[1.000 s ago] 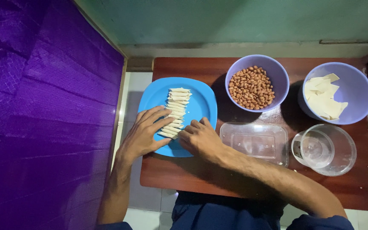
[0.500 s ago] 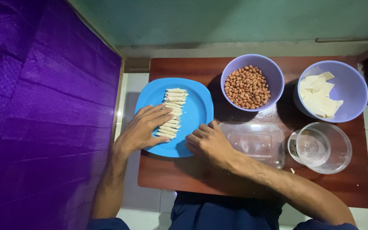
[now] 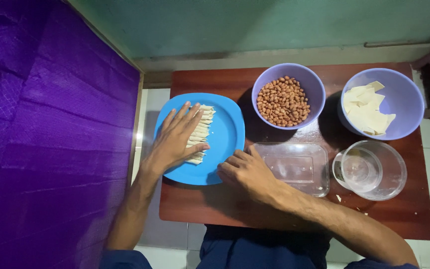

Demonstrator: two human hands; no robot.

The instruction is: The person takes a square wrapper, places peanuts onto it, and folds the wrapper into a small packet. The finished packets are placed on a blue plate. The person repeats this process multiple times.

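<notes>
Head view: on the blue plate (image 3: pixel 227 130) the left hand (image 3: pixel 175 139) lies flat, fingers spread, over a row of pale rolled dough sticks (image 3: pixel 201 130) and grips nothing. Just right of the plate's lower edge the right hand (image 3: pixel 245 172) rests on the wooden table (image 3: pixel 215 209), fingers curled loosely and empty, touching a clear rectangular container (image 3: pixel 294 167). Up and right of the plate sits a purple bowl of peanuts (image 3: pixel 282 99). Farther right stand a purple bowl of dough sheets (image 3: pixel 369 107) and a clear glass bowl (image 3: pixel 372 169).
</notes>
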